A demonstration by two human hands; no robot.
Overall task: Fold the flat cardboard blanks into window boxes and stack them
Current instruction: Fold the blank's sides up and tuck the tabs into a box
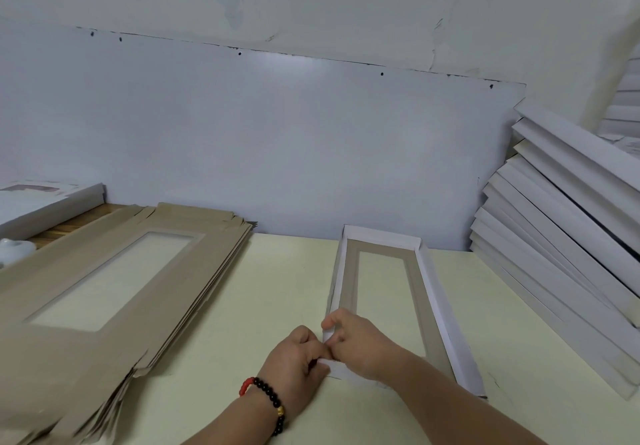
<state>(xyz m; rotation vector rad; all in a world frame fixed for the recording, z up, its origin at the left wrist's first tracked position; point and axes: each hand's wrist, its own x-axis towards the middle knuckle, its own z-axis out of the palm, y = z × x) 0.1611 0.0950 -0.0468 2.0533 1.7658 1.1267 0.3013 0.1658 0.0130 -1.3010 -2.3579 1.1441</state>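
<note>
A long, narrow window box [433, 292] lies on the pale table [277, 289], white walls raised, brown inside with a clear window. Both hands meet at its near left corner. My left hand [298, 358], with a bead bracelet at the wrist, pinches the white end flap there. My right hand [356, 340] curls its fingers over the same corner, thumb on the left wall. A thick pile of flat brown blanks [104, 292] with window cut-outs lies at the left. Finished white boxes [561, 223] are stacked slanting at the right.
A white wall panel [277, 133] stands just behind the table. One white box [45, 202] rests at the far left on a wooden surface, beside a small white ceramic object [14, 249]. More white boxes [623, 109] are piled at the upper right.
</note>
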